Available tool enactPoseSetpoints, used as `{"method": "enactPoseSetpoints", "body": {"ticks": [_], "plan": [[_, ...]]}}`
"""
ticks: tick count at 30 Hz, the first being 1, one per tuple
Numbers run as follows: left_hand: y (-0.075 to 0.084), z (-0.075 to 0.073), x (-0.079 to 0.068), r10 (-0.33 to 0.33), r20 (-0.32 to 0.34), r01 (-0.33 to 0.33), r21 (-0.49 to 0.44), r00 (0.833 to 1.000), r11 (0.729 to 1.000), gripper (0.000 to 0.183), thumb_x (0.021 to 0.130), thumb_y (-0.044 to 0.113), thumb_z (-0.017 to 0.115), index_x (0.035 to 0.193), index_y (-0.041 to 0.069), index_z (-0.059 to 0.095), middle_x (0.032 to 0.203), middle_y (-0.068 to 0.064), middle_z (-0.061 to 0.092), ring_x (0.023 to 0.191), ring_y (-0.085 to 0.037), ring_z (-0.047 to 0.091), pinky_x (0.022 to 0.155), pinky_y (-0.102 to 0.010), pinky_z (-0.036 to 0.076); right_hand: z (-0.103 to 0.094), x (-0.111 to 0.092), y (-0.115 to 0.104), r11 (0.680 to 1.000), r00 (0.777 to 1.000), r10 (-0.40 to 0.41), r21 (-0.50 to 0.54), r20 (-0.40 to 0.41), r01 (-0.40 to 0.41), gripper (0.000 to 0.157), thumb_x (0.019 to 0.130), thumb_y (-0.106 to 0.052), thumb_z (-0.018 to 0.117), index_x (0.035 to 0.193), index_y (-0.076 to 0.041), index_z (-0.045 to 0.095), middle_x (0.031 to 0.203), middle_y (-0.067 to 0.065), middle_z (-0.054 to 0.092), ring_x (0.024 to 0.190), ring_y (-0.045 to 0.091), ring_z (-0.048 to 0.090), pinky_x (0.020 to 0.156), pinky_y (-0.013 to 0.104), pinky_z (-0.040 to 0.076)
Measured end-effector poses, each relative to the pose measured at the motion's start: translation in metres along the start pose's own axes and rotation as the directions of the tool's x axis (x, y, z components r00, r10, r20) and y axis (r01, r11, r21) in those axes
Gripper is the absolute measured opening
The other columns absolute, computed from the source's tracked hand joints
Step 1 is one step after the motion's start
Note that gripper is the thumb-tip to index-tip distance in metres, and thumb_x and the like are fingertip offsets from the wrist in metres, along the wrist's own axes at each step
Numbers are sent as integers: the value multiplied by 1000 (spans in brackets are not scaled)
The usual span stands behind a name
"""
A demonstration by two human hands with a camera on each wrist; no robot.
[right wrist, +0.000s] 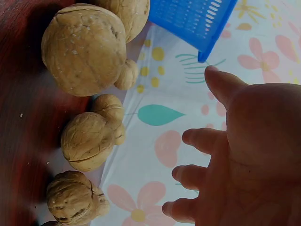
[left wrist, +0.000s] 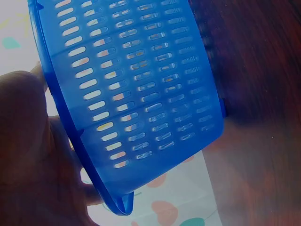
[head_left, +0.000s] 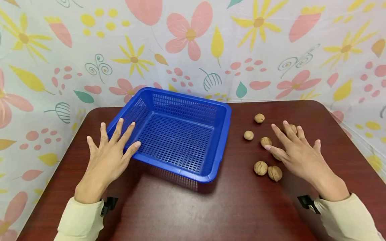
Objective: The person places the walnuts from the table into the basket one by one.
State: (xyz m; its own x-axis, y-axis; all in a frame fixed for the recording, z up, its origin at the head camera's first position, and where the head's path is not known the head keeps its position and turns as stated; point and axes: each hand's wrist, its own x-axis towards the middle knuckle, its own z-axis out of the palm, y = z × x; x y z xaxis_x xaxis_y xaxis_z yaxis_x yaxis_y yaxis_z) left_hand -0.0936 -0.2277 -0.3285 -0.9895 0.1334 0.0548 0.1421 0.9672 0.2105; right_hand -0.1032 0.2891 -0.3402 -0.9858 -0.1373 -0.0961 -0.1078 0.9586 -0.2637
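A blue perforated plastic basket (head_left: 178,170) stands on the table, with nothing inside it. My left hand (head_left: 108,159) is spread over the basket's near left corner, fingers straight; whether it touches the rim cannot be told. In the left wrist view the basket's slotted side wall (left wrist: 141,94) fills the middle, beside the hand (left wrist: 33,155). To the right, several walnuts (head_left: 260,168) lie scattered on the table. Spread fingers of my right hand (head_left: 301,157) hover above some of them and partly hide them. The right wrist view shows a gap between that hand (right wrist: 263,146) and the walnuts (right wrist: 84,49).
The dark reddish-brown table (head_left: 181,214) has rounded far corners. Behind it hangs a white cloth (head_left: 193,73) printed with flowers and leaves, close to the basket's far rim. A black strap piece (head_left: 109,205) shows at the left cuff, another (head_left: 308,203) at the right.
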Motion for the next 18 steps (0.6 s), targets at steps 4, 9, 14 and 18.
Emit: {"method": "enactPoseSetpoints", "body": {"ticks": [4,9,14,18], "plan": [[-1,0,2,4,-2,-4,2,1000,1000,71,109,64,27,169,30,15,178,-11,1,156,-55,-18,109,-89,-9,2,0,2,1000,1000,10,4,10,-10,81,107,-63,41,170,-22,9,175,21,-6,156,58,-2,99,95,1],[-4,-2,3,0,9,0,1,1000,1000,71,109,65,26,170,30,13,178,-10,0,156,-54,-19,109,-89,-9,2,1,6,1000,1000,13,0,13,-13,82,108,-62,41,170,-20,8,175,22,-6,155,60,-1,100,94,3],[-16,-6,2,-20,13,21,-39,1000,999,72,109,64,28,170,28,13,178,-11,-2,156,-54,-20,110,-88,-10,2,4,13,999,999,22,33,30,-23,83,108,-60,43,170,-18,8,174,25,-5,152,64,0,102,92,7],[-30,-8,2,-28,12,29,-119,1000,992,71,110,61,33,170,26,16,178,-11,-2,157,-50,-20,114,-84,-11,1,4,27,996,1000,1,94,7,-1,82,109,-53,47,169,-9,12,172,32,1,152,65,1,106,89,10]]}}
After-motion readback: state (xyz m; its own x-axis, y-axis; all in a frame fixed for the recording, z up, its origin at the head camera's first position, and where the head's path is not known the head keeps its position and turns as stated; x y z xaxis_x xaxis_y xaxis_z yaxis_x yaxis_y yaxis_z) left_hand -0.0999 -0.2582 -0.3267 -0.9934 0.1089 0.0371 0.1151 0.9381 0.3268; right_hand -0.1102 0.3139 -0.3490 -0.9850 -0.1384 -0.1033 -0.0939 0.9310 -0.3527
